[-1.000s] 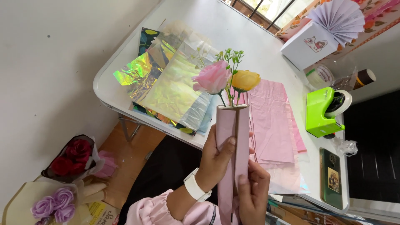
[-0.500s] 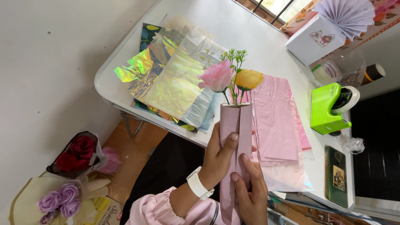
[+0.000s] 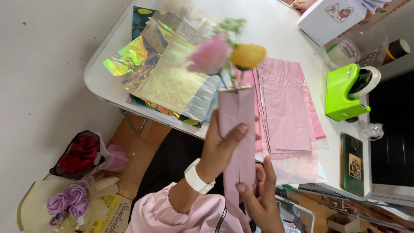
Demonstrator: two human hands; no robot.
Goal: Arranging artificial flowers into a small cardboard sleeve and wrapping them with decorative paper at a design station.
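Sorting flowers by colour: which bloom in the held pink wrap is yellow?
The yellow flower, on the right of the pink flower, atop the pink wrap.

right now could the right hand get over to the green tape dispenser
Probably yes, once it lets go. The right hand is pressed on the pink paper wrap, and only flat pink sheets lie between it and the green tape dispenser.
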